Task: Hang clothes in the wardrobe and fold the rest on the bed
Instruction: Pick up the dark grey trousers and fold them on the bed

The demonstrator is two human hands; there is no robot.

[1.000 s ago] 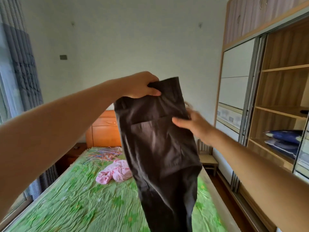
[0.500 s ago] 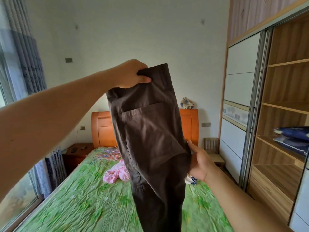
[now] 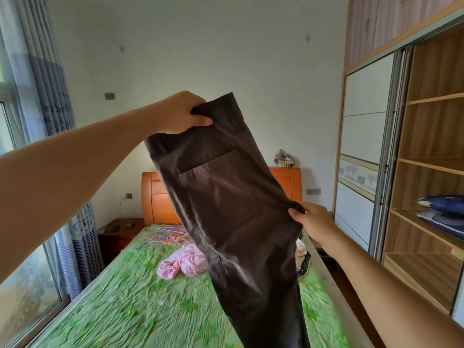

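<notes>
Dark brown trousers (image 3: 233,212) hang in the air over the bed (image 3: 130,305), waistband up, a back pocket facing me. My left hand (image 3: 182,114) grips the waistband at its top corner. Lower and to the right, my right hand (image 3: 310,219) pinches the trousers' right edge. The legs drop out of view at the bottom. Behind them on the green sheet lie a crumpled pink garment (image 3: 182,262) and a pile of coloured hangers (image 3: 163,237). The open wardrobe (image 3: 431,151) with bare wooden shelves stands at the right.
Folded blue bedding (image 3: 444,212) sits on a wardrobe shelf. A dark dotted garment (image 3: 305,262) lies on the bed's right side. The orange headboard (image 3: 155,199) and a bedside table (image 3: 118,232) stand at the back; window and curtain (image 3: 50,101) on the left.
My right hand moved out from behind the trousers and took hold of their right edge, pulling the fabric taut. My left hand kept its grip on the waistband.
</notes>
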